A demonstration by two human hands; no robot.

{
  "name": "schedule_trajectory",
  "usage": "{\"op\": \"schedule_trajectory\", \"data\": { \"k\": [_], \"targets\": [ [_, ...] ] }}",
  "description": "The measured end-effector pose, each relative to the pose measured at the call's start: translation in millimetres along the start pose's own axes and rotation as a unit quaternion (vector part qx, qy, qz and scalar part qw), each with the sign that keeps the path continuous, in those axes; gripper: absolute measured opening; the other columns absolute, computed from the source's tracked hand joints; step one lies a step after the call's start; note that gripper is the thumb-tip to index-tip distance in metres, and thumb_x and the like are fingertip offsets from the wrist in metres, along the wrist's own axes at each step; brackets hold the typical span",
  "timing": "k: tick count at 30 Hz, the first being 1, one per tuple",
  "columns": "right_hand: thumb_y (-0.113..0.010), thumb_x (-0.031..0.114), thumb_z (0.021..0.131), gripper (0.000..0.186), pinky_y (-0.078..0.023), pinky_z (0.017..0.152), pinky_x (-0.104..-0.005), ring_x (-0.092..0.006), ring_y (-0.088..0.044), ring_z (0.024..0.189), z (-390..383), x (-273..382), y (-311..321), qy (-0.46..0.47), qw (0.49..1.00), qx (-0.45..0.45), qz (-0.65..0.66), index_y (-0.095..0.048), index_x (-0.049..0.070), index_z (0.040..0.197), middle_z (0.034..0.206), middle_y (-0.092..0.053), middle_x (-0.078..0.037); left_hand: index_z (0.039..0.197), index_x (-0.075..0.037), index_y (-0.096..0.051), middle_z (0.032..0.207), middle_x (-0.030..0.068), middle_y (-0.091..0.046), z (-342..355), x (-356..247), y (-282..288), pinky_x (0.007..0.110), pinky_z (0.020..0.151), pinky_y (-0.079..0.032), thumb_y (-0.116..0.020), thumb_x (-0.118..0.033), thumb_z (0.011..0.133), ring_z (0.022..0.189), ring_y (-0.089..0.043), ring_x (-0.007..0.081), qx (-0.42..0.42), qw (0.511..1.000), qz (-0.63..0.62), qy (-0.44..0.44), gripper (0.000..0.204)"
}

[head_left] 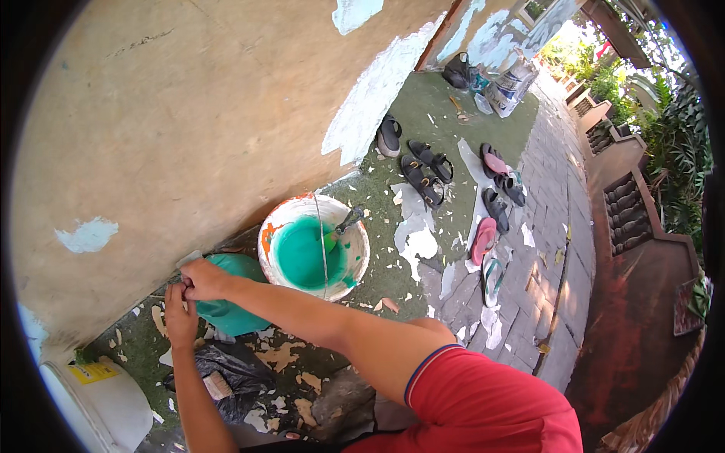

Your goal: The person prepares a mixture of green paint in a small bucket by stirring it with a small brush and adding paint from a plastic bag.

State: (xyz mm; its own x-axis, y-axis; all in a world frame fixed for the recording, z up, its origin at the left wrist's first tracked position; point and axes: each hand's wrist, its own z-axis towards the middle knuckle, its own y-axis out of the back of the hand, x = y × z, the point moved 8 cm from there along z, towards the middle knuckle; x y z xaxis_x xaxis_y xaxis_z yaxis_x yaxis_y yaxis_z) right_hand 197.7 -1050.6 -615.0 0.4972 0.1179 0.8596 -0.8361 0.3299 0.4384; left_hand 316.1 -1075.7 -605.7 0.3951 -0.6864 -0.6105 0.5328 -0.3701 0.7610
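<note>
My right hand [204, 279] reaches across to the foot of the wall with its fingers closed. A small flat grey edge [189, 258] shows just beyond it; whether I hold this piece cannot be made out. Right below, my left hand [180, 315] is raised with its fingers bent together at the right hand's fingertips. What lies between them is hidden. Under my right forearm stands a green plastic container [236, 325], partly covered. Beside it a white bucket [361, 260] holds green paint [298, 253], with a paint-smeared brush or tool [349, 220] leaning inside and a wire handle across.
Several sandals and slippers [483, 240] lie to the right amid paint flakes. A black plastic bag [253, 370] bears a small block or brush head [218, 386]. A white tub [113, 411] stands lower left. Sacks [512, 84] sit far off by the peeling wall [189, 113].
</note>
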Motion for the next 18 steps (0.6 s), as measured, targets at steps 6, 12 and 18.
{"op": "schedule_trajectory", "data": {
  "k": [6, 12, 18],
  "targets": [
    [-0.076, 0.017, 0.067, 0.022, -0.054, 0.066, -0.0387, -0.0305, -0.067, 0.069, -1, -14, 3, -0.09, 0.994, 0.023, 0.049, -0.064, 0.0, 0.074, 0.071, -0.067, -0.016, 0.109, 0.0, -0.053, 0.105, 0.0206, -0.056, 3, -7, -5, 0.048, 0.085, -0.044, -0.057, 0.001, 0.085, 0.101, -0.055, 0.042, -0.011, 1.0, 0.014, -0.017, 0.024],
    [-0.076, 0.02, 0.068, 0.023, -0.055, 0.068, -0.0408, -0.0312, -0.068, 0.071, -3, -30, 14, -0.152, 0.984, -0.065, 0.072, -0.067, 0.0, 0.073, 0.073, -0.068, -0.019, 0.106, 0.0, -0.051, 0.099, 0.0177, -0.053, 0, 26, -9, 0.043, 0.079, -0.045, -0.054, 0.003, 0.086, 0.09, -0.055, 0.0349, -0.044, 0.997, -0.035, 0.053, 0.02],
    [-0.078, 0.02, 0.067, 0.023, -0.055, 0.069, -0.0417, -0.0322, -0.069, 0.073, 7, -23, 12, -0.113, 0.992, -0.019, 0.046, -0.067, 0.001, 0.072, 0.073, -0.068, -0.019, 0.107, -0.001, -0.053, 0.097, 0.0118, -0.053, 10, -37, 23, 0.038, 0.067, -0.047, -0.058, 0.005, 0.086, 0.08, -0.054, 0.027, -0.058, 0.998, -0.038, -0.004, 0.023]
  ]
}}
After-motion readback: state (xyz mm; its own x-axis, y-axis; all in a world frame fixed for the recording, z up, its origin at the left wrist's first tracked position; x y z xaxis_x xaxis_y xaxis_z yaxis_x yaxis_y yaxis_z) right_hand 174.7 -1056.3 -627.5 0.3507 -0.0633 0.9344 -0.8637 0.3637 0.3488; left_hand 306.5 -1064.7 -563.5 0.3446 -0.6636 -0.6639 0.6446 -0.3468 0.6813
